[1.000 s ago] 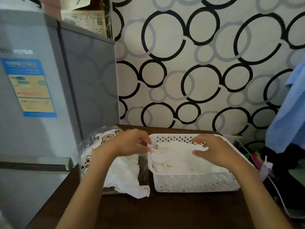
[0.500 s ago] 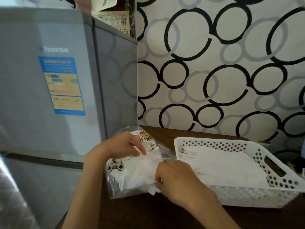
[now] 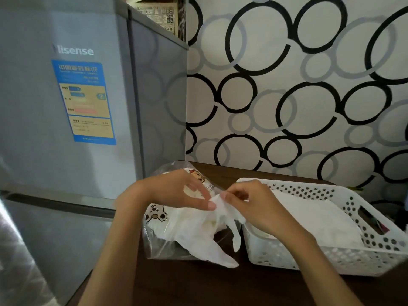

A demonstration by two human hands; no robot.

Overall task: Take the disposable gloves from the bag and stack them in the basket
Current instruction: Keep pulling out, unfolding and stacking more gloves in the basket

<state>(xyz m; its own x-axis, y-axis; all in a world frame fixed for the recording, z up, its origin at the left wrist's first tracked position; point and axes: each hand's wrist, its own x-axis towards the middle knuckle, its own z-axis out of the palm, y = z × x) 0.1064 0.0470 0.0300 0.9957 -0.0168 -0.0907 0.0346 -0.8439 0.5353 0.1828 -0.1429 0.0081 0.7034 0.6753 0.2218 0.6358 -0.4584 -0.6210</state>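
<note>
Both hands pinch one thin glove (image 3: 217,219) at its top edge: left hand (image 3: 176,192), right hand (image 3: 249,203). Bag (image 3: 164,237) below left hand; basket (image 3: 331,259) under right wrist. Risk: clinging film drags extra gloves out.

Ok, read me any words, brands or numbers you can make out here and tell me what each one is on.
"Hisense": brand on the grey fridge door; its first letter is faint.
"2": number on the blue and yellow sticker on that door; its other print is too blurred to read.
Printed box on top of the fridge: too small to read.
Cartoon-printed bag: writing unreadable.
</note>
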